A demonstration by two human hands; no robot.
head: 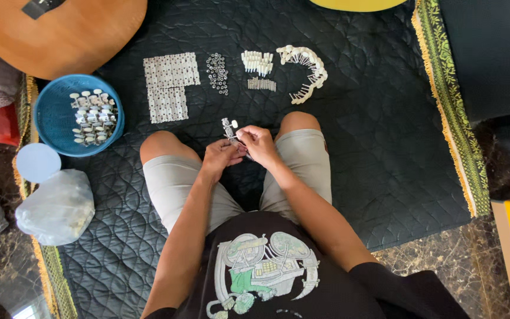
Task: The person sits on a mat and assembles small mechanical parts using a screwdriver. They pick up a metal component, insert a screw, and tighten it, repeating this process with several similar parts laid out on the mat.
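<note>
You hold one small metal tuning peg [230,129] between your knees, above the black quilted mat. It is a slim silvery piece with a pale, rounded button at its top end, standing roughly upright and tilted a little to the left. Its lower part is hidden among your fingers, so only the button and upper post show.

Bowl [48,127] left of plates [169,85], washers [217,72] right
</note>
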